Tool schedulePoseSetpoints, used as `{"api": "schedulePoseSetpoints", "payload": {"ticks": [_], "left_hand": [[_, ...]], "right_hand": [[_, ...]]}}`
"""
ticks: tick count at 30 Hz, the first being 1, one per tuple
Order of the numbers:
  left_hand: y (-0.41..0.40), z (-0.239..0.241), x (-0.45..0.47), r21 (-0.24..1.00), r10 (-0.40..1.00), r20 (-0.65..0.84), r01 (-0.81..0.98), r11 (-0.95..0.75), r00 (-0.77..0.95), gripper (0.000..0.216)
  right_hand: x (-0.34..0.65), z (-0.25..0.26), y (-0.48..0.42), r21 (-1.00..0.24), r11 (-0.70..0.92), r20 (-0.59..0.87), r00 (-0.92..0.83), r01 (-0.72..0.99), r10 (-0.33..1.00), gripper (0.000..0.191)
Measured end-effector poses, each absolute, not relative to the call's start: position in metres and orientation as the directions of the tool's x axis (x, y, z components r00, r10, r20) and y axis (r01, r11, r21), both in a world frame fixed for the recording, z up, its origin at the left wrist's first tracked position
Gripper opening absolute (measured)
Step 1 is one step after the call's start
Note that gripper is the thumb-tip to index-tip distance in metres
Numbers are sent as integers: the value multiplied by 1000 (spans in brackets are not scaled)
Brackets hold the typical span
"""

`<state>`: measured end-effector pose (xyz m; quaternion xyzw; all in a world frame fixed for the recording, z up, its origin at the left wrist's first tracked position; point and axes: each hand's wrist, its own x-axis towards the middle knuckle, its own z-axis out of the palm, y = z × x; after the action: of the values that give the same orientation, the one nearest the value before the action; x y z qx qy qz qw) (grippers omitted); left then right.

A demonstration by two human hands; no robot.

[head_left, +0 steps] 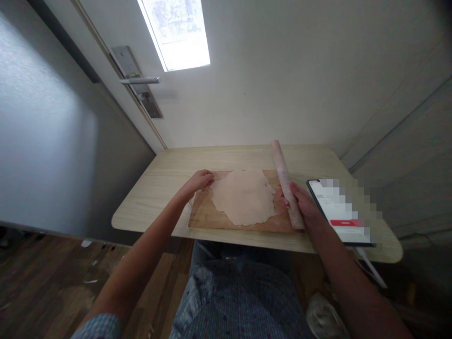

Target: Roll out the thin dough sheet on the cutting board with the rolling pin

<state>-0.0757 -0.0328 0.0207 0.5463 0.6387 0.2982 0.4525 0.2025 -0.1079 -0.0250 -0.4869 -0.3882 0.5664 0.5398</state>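
Lying flat across the middle of the wooden board (205,215), the dough sheet (243,197) is showing as a thin, pale beige layer with a ragged, uneven outline, broad at the far side and curving round at the near side. Its top is looking smooth and matte, with no folds that can be made out. The board is sitting on the light wooden surface (165,176), close to its front edge. The right grip (302,205) is closing around the near end of the rolling pin (281,167), which is lying along the board's right side, just beside the dough's right edge, its far end reaching past the board toward the wall. The left grip (200,181) is resting at the board's far left corner with fingers curled, at the dough's left edge; whether it is pinching anything, I cannot tell. A phone (339,212) with a lit screen is lying on the surface just right of the right grip.
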Motion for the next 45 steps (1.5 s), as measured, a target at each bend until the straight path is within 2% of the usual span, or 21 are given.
{"api": "schedulePoseSetpoints", "payload": {"ticks": [7, 17, 20, 23, 30, 37, 45], "left_hand": [[-25, 16, -73, 852, 970, -241, 482, 204, 15, 5], [-29, 14, -74, 883, 975, -220, 418, 213, -31, 12], [-30, 9, -76, 881, 971, -239, 419, 219, -5, 5], [-31, 2, -79, 869, 972, -235, 452, 203, 17, 11], [-27, -8, -79, 765, 995, -95, 642, 53, 30, 26], [-36, -9, -71, 594, 993, 100, 796, -113, 66, 27], [-34, -13, -70, 574, 990, 130, 809, -124, 59, 29]], "right_hand": [[199, -24, -111, -979, -83, -105, 112, -187, 988, 44], [195, -20, -114, -993, -49, -65, 141, -110, 988, 45], [194, -20, -114, -992, -60, -77, 157, -111, 985, 45], [193, -20, -114, -994, -56, -70, 147, -98, 987, 44], [191, -20, -115, -996, -13, -27, 143, -92, 989, 43], [190, -20, -114, -996, 4, -7, 134, -88, 991, 40], [190, -20, -114, -995, 10, -4, 138, -98, 990, 40]]}}
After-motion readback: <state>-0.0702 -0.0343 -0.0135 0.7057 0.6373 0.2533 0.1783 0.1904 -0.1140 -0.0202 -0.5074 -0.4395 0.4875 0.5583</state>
